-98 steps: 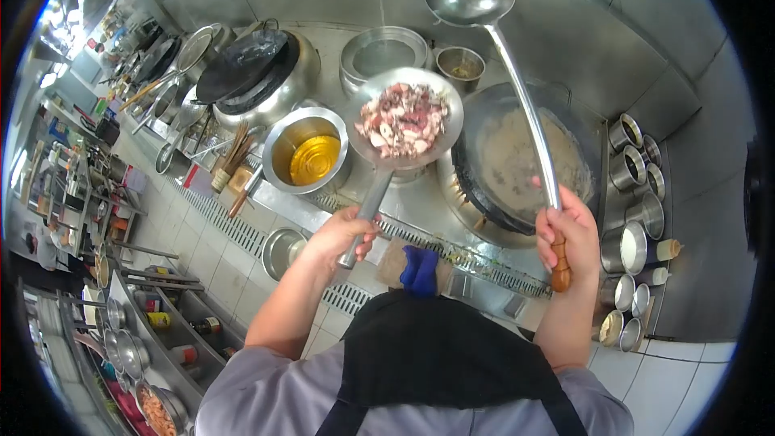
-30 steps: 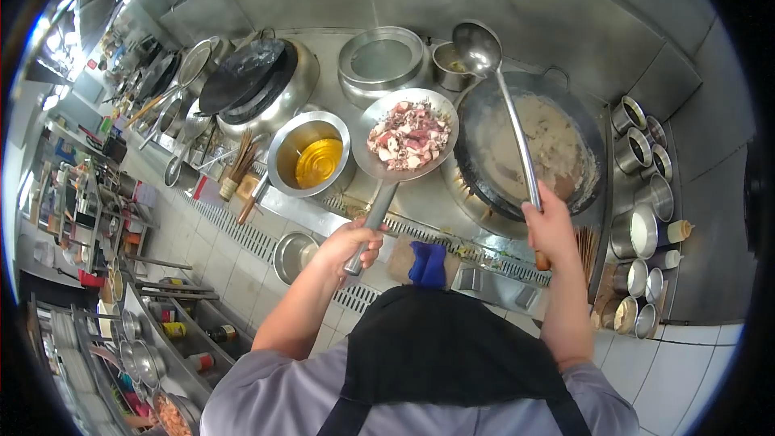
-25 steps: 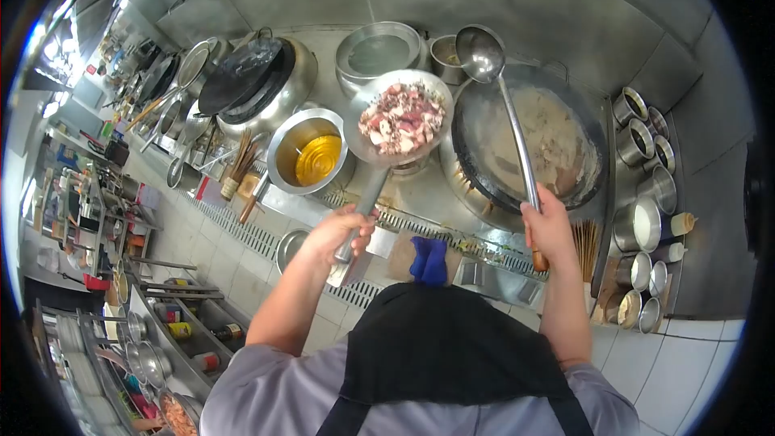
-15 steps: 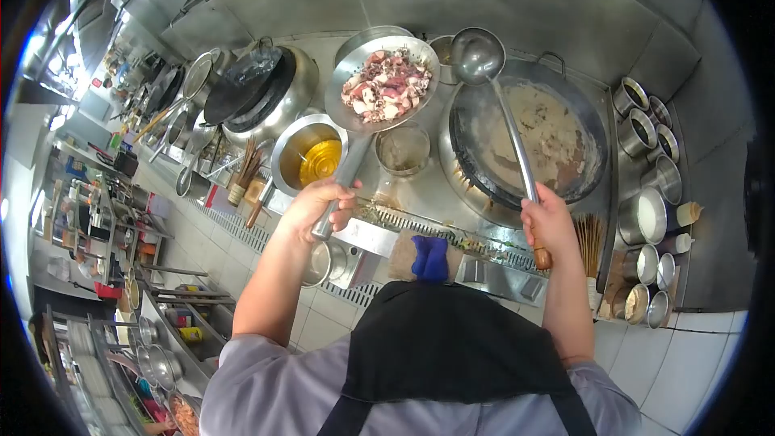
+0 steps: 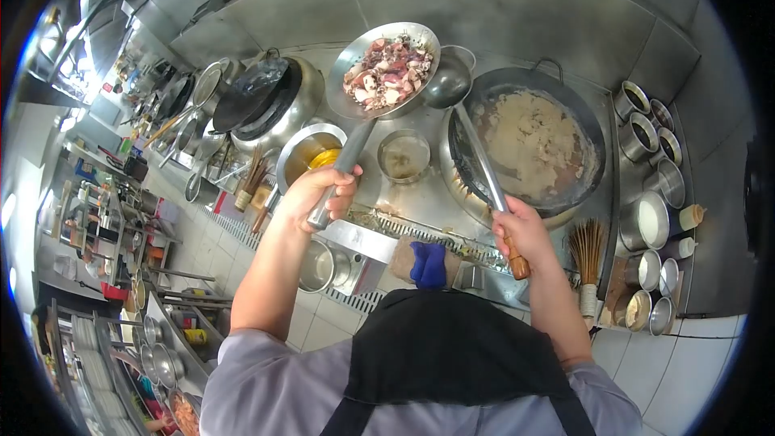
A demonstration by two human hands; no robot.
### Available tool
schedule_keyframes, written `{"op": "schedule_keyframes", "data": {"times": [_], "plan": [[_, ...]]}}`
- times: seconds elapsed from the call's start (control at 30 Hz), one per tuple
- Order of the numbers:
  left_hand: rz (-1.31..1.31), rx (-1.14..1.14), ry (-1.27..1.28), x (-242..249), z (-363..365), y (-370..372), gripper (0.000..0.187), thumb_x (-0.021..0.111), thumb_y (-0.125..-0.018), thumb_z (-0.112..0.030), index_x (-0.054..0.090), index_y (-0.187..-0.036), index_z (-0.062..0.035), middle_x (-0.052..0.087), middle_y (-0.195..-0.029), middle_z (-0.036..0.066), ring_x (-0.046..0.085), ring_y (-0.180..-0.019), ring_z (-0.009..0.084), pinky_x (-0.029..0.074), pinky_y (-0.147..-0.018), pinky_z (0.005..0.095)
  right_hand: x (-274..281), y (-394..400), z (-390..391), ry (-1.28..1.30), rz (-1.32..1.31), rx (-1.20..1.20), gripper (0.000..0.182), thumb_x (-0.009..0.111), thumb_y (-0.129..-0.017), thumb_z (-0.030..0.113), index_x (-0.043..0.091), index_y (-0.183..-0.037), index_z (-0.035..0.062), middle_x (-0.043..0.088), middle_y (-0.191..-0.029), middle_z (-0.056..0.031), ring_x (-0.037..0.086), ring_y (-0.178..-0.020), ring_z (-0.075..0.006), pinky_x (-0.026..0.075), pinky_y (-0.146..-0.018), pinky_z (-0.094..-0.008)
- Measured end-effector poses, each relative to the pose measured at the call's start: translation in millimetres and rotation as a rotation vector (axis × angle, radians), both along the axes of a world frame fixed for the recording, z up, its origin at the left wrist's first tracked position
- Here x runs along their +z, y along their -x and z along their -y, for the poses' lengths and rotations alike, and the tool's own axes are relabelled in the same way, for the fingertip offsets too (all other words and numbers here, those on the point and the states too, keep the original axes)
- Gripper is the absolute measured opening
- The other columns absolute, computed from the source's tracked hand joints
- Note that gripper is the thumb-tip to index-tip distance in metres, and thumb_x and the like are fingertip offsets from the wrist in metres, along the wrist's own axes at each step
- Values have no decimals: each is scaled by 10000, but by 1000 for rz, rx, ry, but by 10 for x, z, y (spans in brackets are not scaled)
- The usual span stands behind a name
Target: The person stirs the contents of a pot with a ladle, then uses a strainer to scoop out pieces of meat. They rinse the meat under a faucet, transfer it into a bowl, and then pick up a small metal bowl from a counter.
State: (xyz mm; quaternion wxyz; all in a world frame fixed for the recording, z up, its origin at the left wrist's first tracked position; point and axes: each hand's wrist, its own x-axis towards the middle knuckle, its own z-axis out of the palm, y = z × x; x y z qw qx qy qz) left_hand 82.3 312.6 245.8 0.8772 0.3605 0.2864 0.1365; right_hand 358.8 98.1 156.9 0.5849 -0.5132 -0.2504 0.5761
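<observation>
My left hand (image 5: 324, 194) is closed around the grey handle of a wide, shallow metal skimmer (image 5: 342, 85). Pieces of cut squid (image 5: 387, 73), purple and white, lie heaped in it, raised above the stove. With my right hand (image 5: 521, 232) I grip the wooden end of a long metal ladle (image 5: 448, 83). The ladle's bowl overlaps the skimmer's right edge in this view. To the right sits a large dark wok (image 5: 588, 97), holding cloudy liquid with beige foam (image 5: 537, 141) on top.
A metal pot of yellow oil (image 5: 323, 159) stands below the skimmer, beside a small round pan (image 5: 404, 155). Several seasoning containers (image 5: 646, 220) line the right side. A bamboo brush (image 5: 586, 250) and a blue cloth (image 5: 428, 265) are near the front edge.
The ladle's bowl has moved left and down, from the wok's edge to the skimmer's right side. My right hand has shifted left, and the skimmer has tilted slightly.
</observation>
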Motion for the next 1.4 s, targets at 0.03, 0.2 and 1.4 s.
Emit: {"op": "schedule_keyframes", "data": {"times": [0.03, 0.2, 1.4], "plan": [[4, 5, -6, 11, 5, -13, 220, 519, -823, -51, 467, -1030, -2, 451, -653, 14, 423, -424, 86, 362, -366, 233, 24, -17, -6, 5, 25, 38, 114, 476, -866, 70, 496, -975, 44, 460, -598, -5, 433, -386, -101, 357, -355, -234], [11, -4, -9, 55, 36, -42, 207, 513, -822, -49, 466, -1019, -6, 455, -655, 14, 426, -423, 87, 361, -362, 233, 175, -39, -20, 108, -109, 131, 69, 479, -855, 79, 476, -920, 57, 469, -613, -10, 440, -387, -107, 358, -349, -249], [-159, 500, -94, -1298, 1794, -708, 80, 557, -716, -4, 531, -641, -6, 519, -543, 71, 510, -437, 169, 445, -397, 323, 130, -437, 555, 184, -809, 649, 488, 311, -918, 185, 323, -1269, -154, 501, -748, -77, 435, -455, -131, 374, -328, -270]]}}
